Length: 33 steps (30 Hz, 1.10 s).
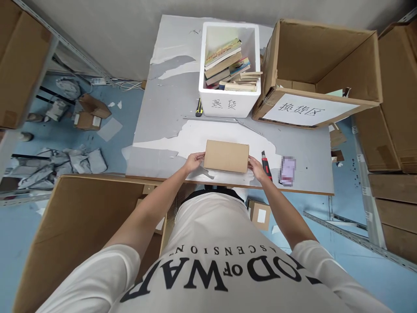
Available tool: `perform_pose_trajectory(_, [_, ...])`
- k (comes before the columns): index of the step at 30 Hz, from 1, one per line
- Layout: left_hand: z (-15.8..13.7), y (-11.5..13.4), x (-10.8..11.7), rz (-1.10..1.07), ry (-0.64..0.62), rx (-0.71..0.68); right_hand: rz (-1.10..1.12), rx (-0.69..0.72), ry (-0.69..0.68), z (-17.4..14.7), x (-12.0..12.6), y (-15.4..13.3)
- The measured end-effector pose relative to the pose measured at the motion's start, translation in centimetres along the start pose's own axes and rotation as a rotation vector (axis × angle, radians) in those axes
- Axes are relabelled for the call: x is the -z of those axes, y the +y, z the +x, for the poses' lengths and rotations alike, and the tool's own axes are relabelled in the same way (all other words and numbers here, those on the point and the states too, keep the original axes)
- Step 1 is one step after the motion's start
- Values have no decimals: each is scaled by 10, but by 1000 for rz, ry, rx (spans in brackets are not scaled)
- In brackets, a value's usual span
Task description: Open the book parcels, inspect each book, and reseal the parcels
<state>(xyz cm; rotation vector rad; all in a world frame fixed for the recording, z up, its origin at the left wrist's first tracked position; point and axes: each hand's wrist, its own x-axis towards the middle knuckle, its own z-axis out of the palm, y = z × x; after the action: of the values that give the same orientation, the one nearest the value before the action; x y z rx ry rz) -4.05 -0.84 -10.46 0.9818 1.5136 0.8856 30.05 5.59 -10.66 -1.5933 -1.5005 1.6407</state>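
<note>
A small closed brown cardboard box (226, 156) is held level at the front of the grey worktable (156, 104), between my two hands. The fingers of my left hand (194, 161) grip its left end. At its right end, my right hand (256, 168) grips the edge, the thumb and fingertips partly hidden by the box. A red and black box cutter (266, 165) lies just right of my right hand. Beyond it is a blurred purple item (287, 171) whose kind I cannot make out.
A white foam bin (230, 98) of books stands at the back, with a yellow and black cutter (199, 108) beside it. Right of it sits a large open carton (329, 56) with a handwritten sign. Another big carton (87, 208) stands below the table's left front edge.
</note>
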Motion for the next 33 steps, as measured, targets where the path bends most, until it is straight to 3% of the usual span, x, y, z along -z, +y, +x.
perform_pose_trajectory(3, [-12, -8, 8, 208, -90, -118, 115, 18, -33, -9, 1, 14])
perform_pose_trajectory(6, [-22, -15, 12, 389, -168, -198, 56, 95, -52, -20, -2, 29])
perform_pose_trajectory(10, [-28, -23, 4, 438, -232, -194, -38, 125, -83, -31, -12, 44])
perform_pose_trajectory(13, [-30, -28, -9, 410, -162, -127, -49, 143, -91, -33, -23, 44])
perform_pose_trajectory(18, [-32, -25, -17, 340, -108, -89, -79, 126, 34, -34, -32, 33])
perform_pose_trajectory(23, [-35, -4, -5, 308, -114, -139, -115, 167, 20, -36, -20, 18])
perform_pose_trajectory(27, [-37, 13, -2, 312, 30, -101, -126, 249, -21, -37, -7, -4])
perform_pose_trajectory(33, [-31, 36, -6, 307, 166, -52, -277, 259, 65, -35, 3, -41])
